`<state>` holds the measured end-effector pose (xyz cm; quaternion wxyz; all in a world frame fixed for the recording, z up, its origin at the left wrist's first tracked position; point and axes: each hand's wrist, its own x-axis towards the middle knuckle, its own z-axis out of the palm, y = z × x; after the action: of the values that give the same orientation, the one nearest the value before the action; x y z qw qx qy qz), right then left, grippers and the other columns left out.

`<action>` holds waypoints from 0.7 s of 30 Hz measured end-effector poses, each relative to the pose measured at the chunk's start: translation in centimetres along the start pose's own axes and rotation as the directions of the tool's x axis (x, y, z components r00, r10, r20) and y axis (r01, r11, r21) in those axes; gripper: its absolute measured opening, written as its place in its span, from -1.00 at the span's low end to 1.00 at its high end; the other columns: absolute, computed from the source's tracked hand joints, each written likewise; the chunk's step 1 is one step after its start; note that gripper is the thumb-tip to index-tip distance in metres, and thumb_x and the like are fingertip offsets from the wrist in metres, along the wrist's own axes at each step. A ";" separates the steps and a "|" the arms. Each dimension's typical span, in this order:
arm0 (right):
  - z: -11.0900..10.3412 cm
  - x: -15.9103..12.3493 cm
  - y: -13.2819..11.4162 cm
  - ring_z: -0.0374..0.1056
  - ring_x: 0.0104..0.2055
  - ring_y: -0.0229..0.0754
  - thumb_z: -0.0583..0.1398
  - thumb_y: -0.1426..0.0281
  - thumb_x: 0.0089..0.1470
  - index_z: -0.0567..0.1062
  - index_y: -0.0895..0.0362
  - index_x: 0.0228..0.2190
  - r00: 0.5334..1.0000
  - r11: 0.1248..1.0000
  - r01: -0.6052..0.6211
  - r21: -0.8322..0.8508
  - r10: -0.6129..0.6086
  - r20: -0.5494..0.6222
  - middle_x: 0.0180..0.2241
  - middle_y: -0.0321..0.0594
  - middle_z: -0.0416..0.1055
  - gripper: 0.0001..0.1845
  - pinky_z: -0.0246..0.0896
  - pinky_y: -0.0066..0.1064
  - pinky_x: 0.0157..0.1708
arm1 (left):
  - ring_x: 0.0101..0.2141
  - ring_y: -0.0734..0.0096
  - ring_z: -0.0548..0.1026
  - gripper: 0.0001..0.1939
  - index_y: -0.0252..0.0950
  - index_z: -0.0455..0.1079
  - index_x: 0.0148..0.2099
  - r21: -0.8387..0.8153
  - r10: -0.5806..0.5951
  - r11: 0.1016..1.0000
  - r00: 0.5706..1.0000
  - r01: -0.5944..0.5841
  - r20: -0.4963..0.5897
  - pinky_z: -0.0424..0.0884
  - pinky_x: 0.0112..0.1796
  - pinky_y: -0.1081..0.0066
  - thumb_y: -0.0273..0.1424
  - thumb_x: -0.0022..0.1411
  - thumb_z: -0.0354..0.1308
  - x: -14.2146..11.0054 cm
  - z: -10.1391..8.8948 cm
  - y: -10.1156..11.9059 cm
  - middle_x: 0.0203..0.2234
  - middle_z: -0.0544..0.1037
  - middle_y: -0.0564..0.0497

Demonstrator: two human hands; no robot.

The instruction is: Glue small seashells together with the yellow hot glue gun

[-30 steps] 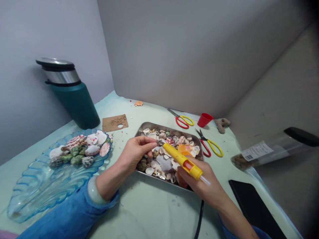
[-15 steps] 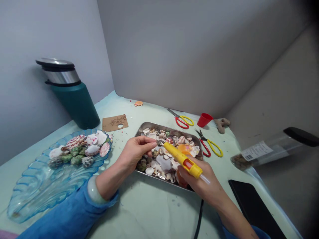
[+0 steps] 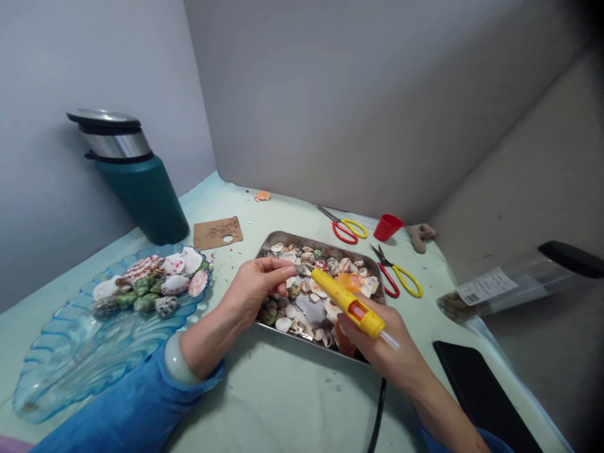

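My right hand (image 3: 384, 336) is wrapped round a yellow hot glue gun (image 3: 346, 302), a slim one with a clear glue stick poking out of its back end. Its metal nozzle points left, close to the fingertips of my left hand (image 3: 257, 286). Those fingers pinch a small greyish piece (image 3: 302, 269), too small to name; whether the nozzle touches it I cannot tell. Both hands are over a metal tray (image 3: 309, 343) of seashells (image 3: 311, 309) in white, brown, green and orange. My right hand hides the tray's near right corner.
Left stands a blue scalloped glass dish (image 3: 108, 352) holding shells, with a teal bottle (image 3: 146, 195) behind. Brown cardboard (image 3: 217, 233), two pairs of scissors (image 3: 346, 229), a red cup (image 3: 387, 227), a black phone (image 3: 481, 396) and a clear container (image 3: 514, 283) surround the tray. A black cord (image 3: 377, 415) runs forward.
The glue gun has shifted very slightly to the right, its nozzle a little farther from my left fingertips. Both grips stay as they were.
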<state>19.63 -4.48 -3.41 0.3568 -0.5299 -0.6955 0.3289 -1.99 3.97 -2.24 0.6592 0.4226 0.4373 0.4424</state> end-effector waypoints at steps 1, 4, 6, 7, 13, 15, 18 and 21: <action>0.0 0.0 0.0 0.24 -0.52 -0.27 0.10 0.31 0.16 0.36 0.10 -0.43 1.000 1.000 -0.002 0.000 0.002 0.003 -0.53 -0.30 0.36 -0.84 0.15 -0.40 -0.48 | -0.68 0.66 0.31 -0.74 -0.41 0.48 -0.35 -0.003 -0.003 1.000 1.000 0.003 0.000 0.25 -0.54 0.57 -0.37 -0.09 0.39 0.0 0.0 0.0 -0.68 0.43 0.11; 0.0 0.0 0.0 0.25 -0.51 -0.27 0.10 0.31 0.16 0.37 0.10 -0.41 1.000 1.000 0.004 -0.006 -0.004 0.004 -0.52 -0.30 0.37 -0.85 0.16 -0.40 -0.47 | -0.68 0.67 0.31 -0.75 -0.41 0.47 -0.36 -0.008 -0.020 1.000 1.000 0.020 -0.006 0.24 -0.55 0.58 -0.38 -0.10 0.39 -0.1 0.1 0.2 -0.69 0.44 0.11; -0.1 0.0 -0.1 0.25 -0.50 -0.26 0.10 0.31 0.16 0.38 0.10 -0.40 1.000 1.000 0.014 -0.012 -0.014 0.008 -0.52 -0.29 0.38 -0.85 0.16 -0.40 -0.47 | -0.69 0.66 0.31 -0.76 -0.41 0.47 -0.38 -0.010 -0.028 1.000 1.000 0.028 -0.008 0.24 -0.56 0.59 -0.39 -0.10 0.39 -0.2 0.2 0.3 -0.70 0.43 0.11; -0.1 0.0 -0.1 0.25 -0.50 -0.26 0.10 0.31 0.16 0.39 0.10 -0.39 1.000 1.000 0.018 -0.018 -0.018 0.011 -0.51 -0.29 0.38 -0.85 0.16 -0.39 -0.46 | -0.69 0.66 0.31 -0.77 -0.41 0.47 -0.38 -0.012 -0.029 1.000 1.000 0.029 -0.007 0.24 -0.56 0.59 -0.40 -0.10 0.39 -0.3 0.2 0.4 -0.71 0.43 0.11; -0.2 0.0 -0.4 0.25 -0.48 -0.26 0.10 0.30 0.17 0.40 0.11 -0.39 0.999 0.999 0.034 -0.039 -0.034 0.018 -0.49 -0.28 0.41 -0.83 0.16 -0.39 -0.44 | -0.69 0.66 0.32 -0.79 -0.40 0.47 -0.39 -0.014 -0.033 0.999 0.999 0.033 -0.004 0.22 -0.58 0.59 -0.42 -0.10 0.38 -0.3 0.2 0.3 -0.69 0.46 0.08; -0.2 0.0 -0.4 0.25 -0.50 -0.27 0.09 0.29 0.18 0.39 0.10 -0.41 0.999 0.999 0.029 -0.017 -0.029 0.017 -0.52 -0.29 0.39 -0.81 0.16 -0.39 -0.45 | -0.69 0.66 0.31 -0.79 -0.41 0.47 -0.39 -0.014 -0.030 0.999 0.999 0.029 -0.013 0.21 -0.58 0.59 -0.42 -0.10 0.38 -0.3 0.2 0.3 -0.69 0.45 0.08; -0.1 0.0 -0.3 0.25 -0.50 -0.27 0.08 0.28 0.19 0.37 0.10 -0.42 1.000 1.000 0.017 0.012 -0.017 0.004 -0.51 -0.28 0.38 -0.80 0.17 -0.39 -0.46 | -0.69 0.66 0.31 -0.78 -0.40 0.48 -0.37 -0.015 -0.014 1.000 1.000 0.014 -0.013 0.23 -0.56 0.57 -0.41 -0.10 0.39 -0.2 0.2 0.2 -0.68 0.46 0.09; 0.0 0.0 -0.4 0.25 -0.51 -0.26 0.09 0.30 0.17 0.37 0.10 -0.43 1.000 1.000 0.011 0.005 -0.011 0.005 -0.53 -0.29 0.37 -0.81 0.17 -0.40 -0.48 | -0.68 0.66 0.31 -0.76 -0.40 0.48 -0.37 -0.012 -0.010 1.000 1.000 0.010 -0.010 0.24 -0.55 0.55 -0.40 -0.10 0.40 -0.2 0.2 0.2 -0.67 0.46 0.08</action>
<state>19.46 -4.51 -3.07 0.3581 -0.5245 -0.6985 0.3298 -1.93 3.80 -1.93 0.6618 0.4140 0.4402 0.4437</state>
